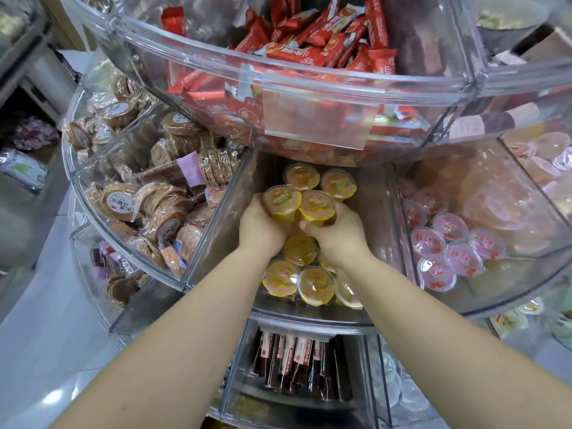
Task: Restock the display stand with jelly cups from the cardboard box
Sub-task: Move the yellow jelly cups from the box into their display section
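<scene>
1. Your landmark is the middle compartment (371, 218) of the clear plastic display stand (309, 88), a wedge-shaped bin with glossy, see-through walls.
2. Inside that compartment sit the yellow jelly cups (315, 284): small round tubs of clear plastic with domed film lids and printed labels, gel glistening inside. Some lie at its near edge, two more at its back.
3. Your left hand (261, 226) reaches into the compartment from the near-left, forearm straight, fingers curled round a held cup (281, 201) on its left side.
4. Your right hand (337, 232) comes in from the near-right, its thumb (309, 226) pressed against a second cup (317, 207); its fingers wrap the far side, though how tightly is probably not readable here.
5. The two held cups touch each other, raised above the loose ones.
6. Right of the compartment, the next bin holds pink jelly cups (448, 249) of the same round shape.
7. Left of it, a bin holds flat round biscuits (148, 205) in crinkled clear wrap.
8. Above it, the upper tier is heaped with shiny red foil packets (309, 41).
9. Below it, a lower bin stands dark stick-shaped packs (297, 363) upright.
</scene>
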Demonstrator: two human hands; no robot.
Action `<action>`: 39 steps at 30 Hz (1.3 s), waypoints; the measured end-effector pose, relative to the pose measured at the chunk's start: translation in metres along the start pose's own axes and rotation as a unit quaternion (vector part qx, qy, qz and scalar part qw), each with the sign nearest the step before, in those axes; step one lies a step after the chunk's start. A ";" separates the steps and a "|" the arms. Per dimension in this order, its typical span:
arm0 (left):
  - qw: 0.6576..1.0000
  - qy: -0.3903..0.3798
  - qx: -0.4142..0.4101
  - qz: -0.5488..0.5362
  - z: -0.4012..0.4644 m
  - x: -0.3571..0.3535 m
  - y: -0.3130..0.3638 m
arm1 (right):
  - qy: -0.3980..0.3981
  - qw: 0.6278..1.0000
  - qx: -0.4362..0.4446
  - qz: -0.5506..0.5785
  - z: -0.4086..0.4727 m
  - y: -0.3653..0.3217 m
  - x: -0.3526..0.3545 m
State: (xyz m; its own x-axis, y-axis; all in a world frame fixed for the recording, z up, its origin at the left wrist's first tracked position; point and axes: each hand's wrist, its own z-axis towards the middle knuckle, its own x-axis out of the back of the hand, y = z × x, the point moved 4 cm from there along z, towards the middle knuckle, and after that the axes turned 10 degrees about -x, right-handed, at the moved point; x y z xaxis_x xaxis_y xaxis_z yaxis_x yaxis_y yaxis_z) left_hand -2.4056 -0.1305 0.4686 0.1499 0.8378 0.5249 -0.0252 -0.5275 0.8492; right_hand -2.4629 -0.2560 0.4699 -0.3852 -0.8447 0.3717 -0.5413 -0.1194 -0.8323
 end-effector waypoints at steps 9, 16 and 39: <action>0.999 0.007 0.000 0.034 -0.002 0.007 0.003 | 0.020 0.998 0.005 -0.051 0.005 0.002 0.002; 0.998 0.035 0.011 0.051 -0.001 0.003 0.004 | 0.019 0.998 0.007 -0.063 0.007 0.005 0.000; 0.959 0.057 -0.126 -0.249 -0.184 0.160 -0.046 | -0.229 0.956 0.098 0.158 -0.191 -0.007 -0.048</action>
State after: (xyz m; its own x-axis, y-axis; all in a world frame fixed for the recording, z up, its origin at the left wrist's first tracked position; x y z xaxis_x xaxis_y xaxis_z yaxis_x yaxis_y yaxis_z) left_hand -2.5622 0.0543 0.5241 0.0961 0.9945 0.0421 -0.2191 -0.0201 0.9755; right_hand -2.5836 -0.1144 0.5364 -0.1147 -0.9891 -0.0923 -0.2852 0.1218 -0.9507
